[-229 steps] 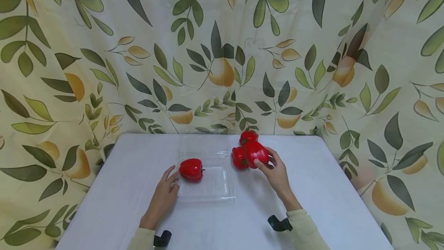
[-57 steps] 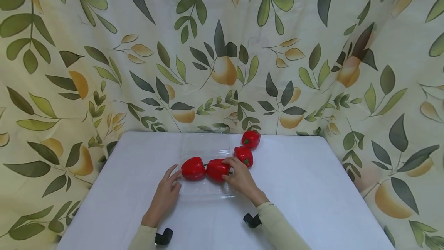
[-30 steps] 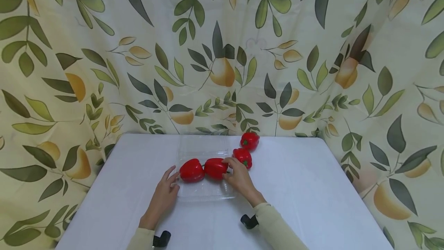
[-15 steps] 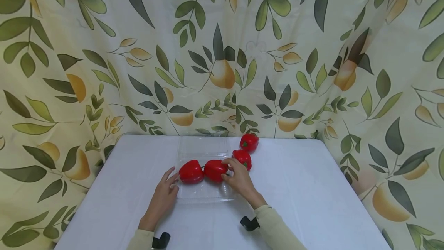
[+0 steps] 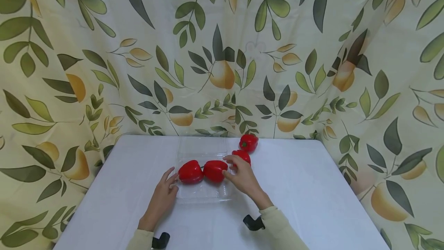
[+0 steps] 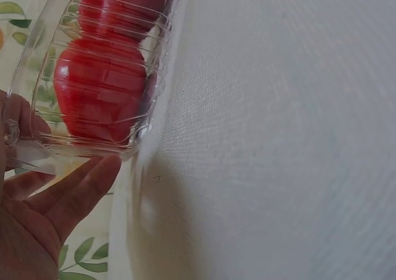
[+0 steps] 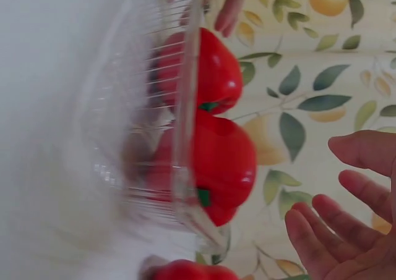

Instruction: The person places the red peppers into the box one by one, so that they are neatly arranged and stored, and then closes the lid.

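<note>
Leaf-and-fruit print cloth (image 5: 222,10) behind, white-covered desk (image 5: 295,188) in front. Clear box (image 5: 192,195) sits left of center, lid (image 5: 201,146) folded back toward the far edge.

Change: right hand (image 5: 244,178) has just let go of the right pepper (image 5: 214,171). Half a second ago its fingers were on it; now the right wrist view shows fingers spread, gap to box and pepper, nothing held. Right pepper hasn't followed the hand, so I'd call that placement done.

Box now has two: right pepper plus left pepper (image 5: 190,172), on their sides, touching, tops above the rim. Two outside, so about half loaded by my read.

Left hand (image 5: 162,196) is where it was: fingers loosely extended against the left end of the box, no grip on a pepper. Looks like steadying.

Outside, far right of the box: third pepper (image 5: 244,156) right by the edge, partly behind the right hand; fourth pepper (image 5: 248,142) beyond it, near the far edge of the desk. Can't tell if third touches the box. Right hand is free and nearest third.
</note>
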Action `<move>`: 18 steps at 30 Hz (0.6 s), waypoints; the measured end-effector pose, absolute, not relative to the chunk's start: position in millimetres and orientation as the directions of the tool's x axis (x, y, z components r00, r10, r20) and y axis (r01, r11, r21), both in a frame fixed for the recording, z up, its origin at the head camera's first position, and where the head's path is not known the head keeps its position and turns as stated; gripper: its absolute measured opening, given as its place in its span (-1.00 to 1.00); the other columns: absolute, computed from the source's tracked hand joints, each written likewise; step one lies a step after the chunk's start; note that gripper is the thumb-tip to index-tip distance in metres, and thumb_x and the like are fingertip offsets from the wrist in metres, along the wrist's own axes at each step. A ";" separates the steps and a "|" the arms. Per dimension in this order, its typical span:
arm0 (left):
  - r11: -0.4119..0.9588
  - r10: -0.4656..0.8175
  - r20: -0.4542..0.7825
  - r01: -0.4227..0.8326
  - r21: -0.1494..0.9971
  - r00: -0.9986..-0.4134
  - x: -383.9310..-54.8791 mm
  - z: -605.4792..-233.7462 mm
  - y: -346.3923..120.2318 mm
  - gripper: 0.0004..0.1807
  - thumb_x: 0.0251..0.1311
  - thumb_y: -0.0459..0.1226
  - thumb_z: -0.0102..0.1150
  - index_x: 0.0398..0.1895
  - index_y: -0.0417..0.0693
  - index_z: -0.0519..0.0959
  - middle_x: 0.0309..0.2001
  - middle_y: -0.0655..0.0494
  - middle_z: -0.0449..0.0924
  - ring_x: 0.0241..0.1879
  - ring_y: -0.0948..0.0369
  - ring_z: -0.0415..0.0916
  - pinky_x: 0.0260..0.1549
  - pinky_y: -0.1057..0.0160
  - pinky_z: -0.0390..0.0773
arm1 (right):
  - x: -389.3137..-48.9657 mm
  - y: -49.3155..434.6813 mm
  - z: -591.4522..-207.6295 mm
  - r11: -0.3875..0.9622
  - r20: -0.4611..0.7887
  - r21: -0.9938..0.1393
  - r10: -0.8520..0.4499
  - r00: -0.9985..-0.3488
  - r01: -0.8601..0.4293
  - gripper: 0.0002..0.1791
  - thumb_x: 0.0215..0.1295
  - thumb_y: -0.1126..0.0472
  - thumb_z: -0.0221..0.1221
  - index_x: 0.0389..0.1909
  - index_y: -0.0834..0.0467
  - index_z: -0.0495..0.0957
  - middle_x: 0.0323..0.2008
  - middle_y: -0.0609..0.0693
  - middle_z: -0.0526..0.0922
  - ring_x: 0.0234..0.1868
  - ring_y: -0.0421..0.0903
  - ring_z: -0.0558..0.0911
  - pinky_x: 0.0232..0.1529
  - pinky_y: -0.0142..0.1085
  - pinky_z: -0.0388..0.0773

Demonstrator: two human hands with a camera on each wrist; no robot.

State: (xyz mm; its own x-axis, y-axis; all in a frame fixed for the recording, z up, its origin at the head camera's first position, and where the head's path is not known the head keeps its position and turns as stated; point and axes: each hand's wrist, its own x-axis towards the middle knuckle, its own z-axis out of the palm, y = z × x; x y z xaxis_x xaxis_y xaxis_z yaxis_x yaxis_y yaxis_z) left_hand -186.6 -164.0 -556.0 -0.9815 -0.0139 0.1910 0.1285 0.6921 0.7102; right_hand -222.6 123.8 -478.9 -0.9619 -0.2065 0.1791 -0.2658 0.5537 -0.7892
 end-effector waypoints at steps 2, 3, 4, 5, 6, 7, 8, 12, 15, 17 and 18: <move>0.696 -0.014 0.191 0.128 0.706 -0.981 -186.7 -556.9 -163.9 -0.49 0.27 -0.36 0.11 0.32 -0.16 0.45 0.43 -0.01 0.29 0.18 0.02 0.57 0.11 0.05 0.60 | -221.1 124.9 -475.5 0.558 0.187 -0.785 -0.203 -0.961 -0.270 -0.41 0.03 0.24 0.43 0.14 0.00 0.52 0.12 0.02 0.60 0.13 0.14 0.59 0.06 0.04 0.66; 0.696 -0.014 0.191 0.128 0.707 -0.981 -186.6 -557.3 -163.9 -0.49 0.27 -0.36 0.11 0.32 -0.16 0.45 0.43 -0.01 0.29 0.18 0.02 0.57 0.12 0.05 0.60 | -220.4 125.6 -473.7 0.562 0.194 -0.780 -0.204 -0.960 -0.276 -0.42 0.04 0.23 0.43 0.14 0.00 0.52 0.11 0.01 0.61 0.13 0.12 0.60 0.06 0.03 0.66; 0.697 -0.015 0.191 0.126 0.706 -0.981 -186.4 -557.5 -163.9 -0.49 0.27 -0.36 0.11 0.32 -0.16 0.45 0.44 -0.01 0.29 0.18 0.02 0.57 0.12 0.05 0.60 | -219.3 126.2 -472.0 0.563 0.200 -0.777 -0.204 -0.958 -0.282 -0.43 0.04 0.22 0.43 0.14 0.00 0.53 0.11 0.02 0.61 0.12 0.12 0.61 0.06 0.03 0.66; 0.699 -0.017 0.193 0.127 0.704 -0.981 -186.3 -557.9 -163.8 -0.50 0.27 -0.36 0.11 0.31 -0.16 0.46 0.44 -0.01 0.29 0.18 0.02 0.57 0.12 0.05 0.60 | -218.2 126.8 -470.1 0.564 0.207 -0.774 -0.203 -0.957 -0.288 -0.43 0.04 0.22 0.43 0.13 0.00 0.53 0.10 0.02 0.62 0.11 0.12 0.61 0.06 0.04 0.66; 0.699 -0.018 0.194 0.126 0.704 -0.981 -186.2 -558.0 -163.7 -0.50 0.27 -0.36 0.11 0.31 -0.15 0.46 0.44 0.00 0.28 0.19 0.02 0.57 0.12 0.05 0.60 | -217.0 127.5 -468.1 0.561 0.215 -0.774 -0.204 -0.955 -0.294 -0.43 0.04 0.21 0.43 0.13 0.00 0.53 0.09 0.03 0.62 0.10 0.12 0.62 0.05 0.04 0.66; 0.699 -0.020 0.193 0.124 0.704 -0.981 -186.1 -558.1 -163.6 -0.50 0.27 -0.36 0.11 0.31 -0.15 0.46 0.44 0.00 0.28 0.19 0.02 0.57 0.11 0.06 0.60 | -215.9 128.3 -466.0 0.553 0.223 -0.777 -0.204 -0.953 -0.300 -0.43 0.04 0.22 0.43 0.13 0.00 0.53 0.08 0.04 0.63 0.09 0.12 0.62 0.04 0.04 0.67; 0.699 -0.022 0.193 0.123 0.705 -0.981 -186.1 -558.1 -163.5 -0.50 0.27 -0.36 0.12 0.31 -0.15 0.46 0.44 0.00 0.29 0.19 0.02 0.57 0.11 0.06 0.60 | -215.1 129.1 -463.9 0.545 0.229 -0.781 -0.204 -0.952 -0.305 -0.44 0.05 0.22 0.42 0.14 0.01 0.53 0.07 0.04 0.63 0.08 0.12 0.63 0.03 0.04 0.67; 0.694 -0.025 0.185 0.116 0.711 -0.982 -186.3 -557.2 -162.8 -0.49 0.27 -0.36 0.12 0.32 -0.14 0.45 0.44 0.01 0.29 0.19 0.02 0.56 0.12 0.05 0.59 | -213.4 133.0 -457.4 0.522 0.253 -0.790 -0.201 -0.946 -0.322 -0.47 0.10 0.24 0.39 0.14 0.03 0.53 0.07 0.06 0.63 0.06 0.10 0.65 -0.01 -0.05 0.70; 0.695 -0.023 0.180 0.114 0.710 -0.983 -186.2 -556.2 -162.5 -0.49 0.27 -0.36 0.11 0.32 -0.15 0.45 0.45 0.00 0.28 0.20 0.02 0.55 0.13 0.04 0.58 | -212.3 136.2 -453.8 0.527 0.265 -0.782 -0.200 -0.943 -0.331 -0.47 0.11 0.25 0.38 0.15 0.03 0.53 0.09 0.05 0.62 0.07 0.06 0.65 -0.03 -0.09 0.71; 0.699 -0.022 0.182 0.115 0.706 -0.983 -185.9 -555.8 -162.5 -0.49 0.27 -0.37 0.11 0.31 -0.15 0.46 0.45 0.00 0.27 0.21 0.01 0.55 0.14 0.04 0.58 | -211.6 138.3 -452.1 0.534 0.271 -0.776 -0.197 -0.942 -0.335 -0.46 0.10 0.24 0.39 0.15 0.03 0.53 0.10 0.04 0.62 0.08 0.06 0.65 -0.03 -0.09 0.71; 0.699 -0.022 0.183 0.116 0.706 -0.983 -185.7 -555.6 -162.5 -0.49 0.27 -0.36 0.12 0.31 -0.15 0.46 0.45 0.00 0.27 0.21 0.01 0.55 0.14 0.04 0.58 | -211.4 139.4 -451.5 0.538 0.277 -0.772 -0.197 -0.941 -0.339 -0.47 0.10 0.24 0.39 0.15 0.03 0.53 0.10 0.04 0.62 0.08 0.05 0.65 -0.03 -0.10 0.71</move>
